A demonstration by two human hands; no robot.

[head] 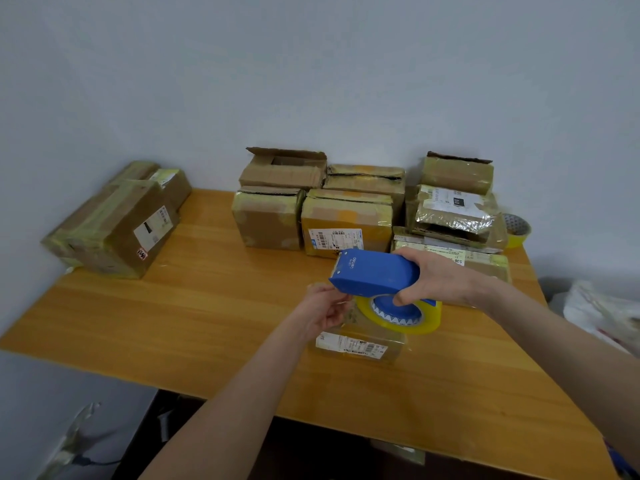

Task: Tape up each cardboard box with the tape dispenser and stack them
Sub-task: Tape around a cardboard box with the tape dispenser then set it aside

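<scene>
The blue tape dispenser (375,271) is being grasped at its rear end by the right hand (440,275), with the fingers wrapped over the top and the thumb curled underneath against the blue hub. The dispenser is being held above the table, its toothed front end pointing away from the grip toward the left. The yellow tape roll (403,318) is being carried on that hub, directly below the grip.

The left hand (325,308) is being held at the dispenser's lower front corner, on the side opposite the grip, with its fingers curled inward. Whether a tape end is being pinched there cannot be told.

A small cardboard box (360,344) with a white label is lying on the wooden table (173,323) just beneath the grip and the roll, and it is being partly hidden by both hands.

Beyond the grip, a cluster of cardboard boxes (311,206) is being kept in two layers against the wall, the top rear one with its flaps open. Just behind the grip and to its right, more boxes (453,209) are being kept piled, and a spare tape roll (517,228) is lying beside them. Well to the left of the grip, a taped stack of boxes (117,223) is resting at the table's far corner.
</scene>
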